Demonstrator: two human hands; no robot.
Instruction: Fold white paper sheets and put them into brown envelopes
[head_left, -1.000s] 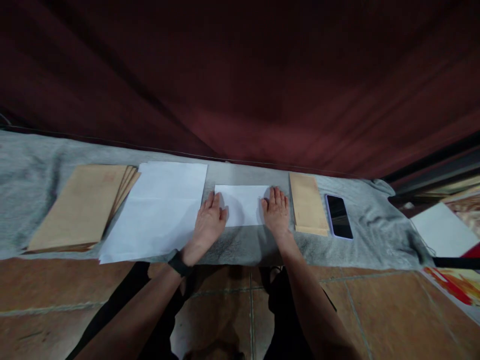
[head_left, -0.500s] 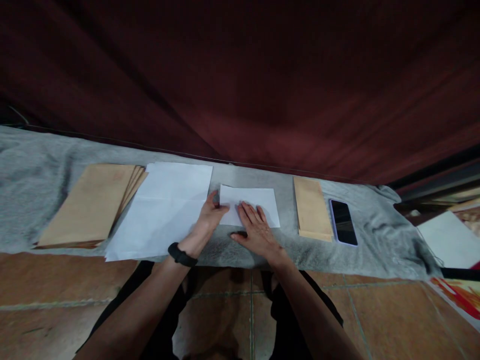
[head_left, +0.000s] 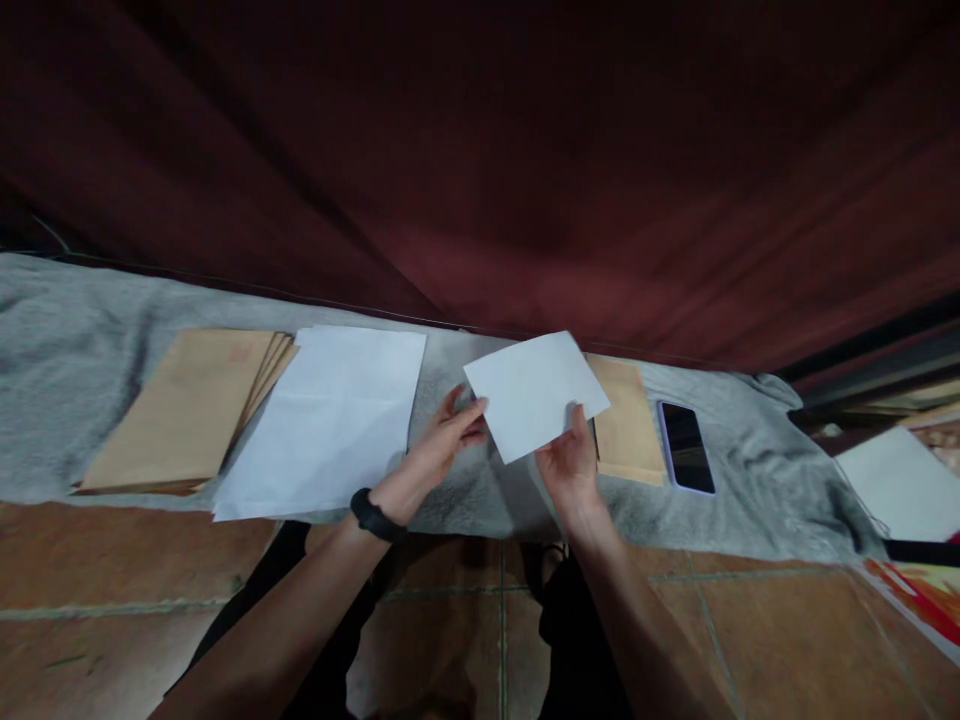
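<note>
A folded sheet of white paper (head_left: pixel 534 390) is lifted and tilted above the grey cloth. My right hand (head_left: pixel 574 460) grips its lower right part, thumb on top and fingers underneath. At the left edge of the sheet is my left hand (head_left: pixel 442 440), its thumb tip on the edge and the other fingers partly behind it. To the left lies a stack of white paper sheets (head_left: pixel 337 410), overlapping a pile of large brown envelopes (head_left: pixel 176 410). Just right of the folded sheet, and partly covered by it, are smaller brown envelopes (head_left: pixel 630 425).
A phone (head_left: pixel 688 447) in a pale purple case lies right of the smaller envelopes. Grey cloth (head_left: pixel 772 460) covers the long narrow surface. Behind it hangs a dark red curtain (head_left: pixel 480 200). Papers (head_left: pixel 900 480) lie at the far right, above the tiled floor (head_left: pixel 427 640).
The folded sheet has come up off the cloth, moved right and turned at an angle. My right hand has gone from pressing flat on it to gripping its lower right part.
</note>
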